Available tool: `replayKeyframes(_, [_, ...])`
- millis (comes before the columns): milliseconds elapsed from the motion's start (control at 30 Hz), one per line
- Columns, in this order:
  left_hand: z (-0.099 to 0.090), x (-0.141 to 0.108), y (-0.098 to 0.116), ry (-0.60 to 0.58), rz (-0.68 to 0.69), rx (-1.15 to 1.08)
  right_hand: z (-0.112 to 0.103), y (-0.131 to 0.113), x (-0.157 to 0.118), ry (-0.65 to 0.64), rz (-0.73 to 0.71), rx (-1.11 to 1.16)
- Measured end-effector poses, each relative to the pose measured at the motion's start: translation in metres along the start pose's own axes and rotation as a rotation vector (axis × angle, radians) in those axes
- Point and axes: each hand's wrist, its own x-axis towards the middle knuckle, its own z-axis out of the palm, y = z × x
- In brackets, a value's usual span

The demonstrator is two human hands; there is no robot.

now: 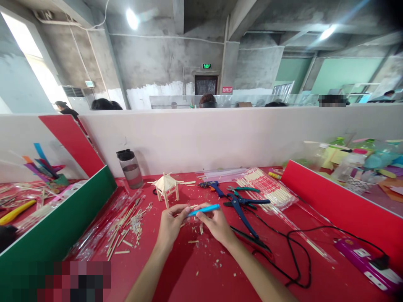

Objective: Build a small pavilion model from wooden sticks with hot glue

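Over the middle of the red table, my left hand (pixel 175 218) is closed, its fingertips at the left end of a slim blue pen-like tool (pixel 206 209). My right hand (pixel 215 221) is closed around the same tool, thumb on its near side. A bit of pale wooden stick shows between the fingertips, partly hidden; I cannot tell which hand grips it. Just beyond my hands stands a small pavilion model (pixel 166 186) of wooden sticks, upright on its legs. Small wood scraps (pixel 193 241) lie beneath my hands.
Blue cutter pliers (pixel 241 209) and a blue glue gun (pixel 215 187) lie to the right. Behind them are packed wooden sticks (pixel 267 188). A black cable (pixel 291 247) runs to a purple power strip (pixel 362 258). Left are loose sticks (pixel 122 228) and a water bottle (pixel 130 170). Partitions enclose the table.
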Motion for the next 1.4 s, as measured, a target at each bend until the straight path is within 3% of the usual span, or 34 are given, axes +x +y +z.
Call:
replayKeyframes(200, [0.0, -0.002, -0.004, -0.021, -0.015, -0.027, 0.002, -0.011, -0.002, -0.042, -0.061, -0.079])
replayKeyframes(500, [0.0, -0.002, -0.003, -0.001, 0.005, 0.066, 0.0, -0.015, -0.002, 0.023, -0.054, -0.113])
replayKeyframes(600, [-0.004, 0.0, -0.003, 0.031, 0.033, 0.092, -0.014, -0.015, 0.002, 0.068, -0.074, -0.296])
replayKeyframes(700, [-0.006, 0.003, -0.003, 0.041, 0.092, 0.141, -0.032, -0.015, 0.007, 0.062, -0.089, -0.627])
replayKeyframes(800, [-0.007, 0.005, -0.005, 0.035, 0.1, 0.155, -0.045, -0.012, 0.01, 0.028, 0.006, -0.935])
replayKeyframes(900, [-0.007, 0.005, -0.006, 0.025, 0.093, 0.166, -0.051, -0.008, 0.011, -0.016, 0.079, -1.096])
replayKeyframes(1233, [-0.006, 0.004, -0.009, -0.02, 0.177, 0.228, -0.053, -0.008, 0.016, 0.011, 0.176, -1.165])
replayKeyframes(1400, [-0.003, 0.002, -0.006, -0.005, 0.146, 0.196, -0.054, -0.007, 0.017, 0.023, 0.186, -1.151])
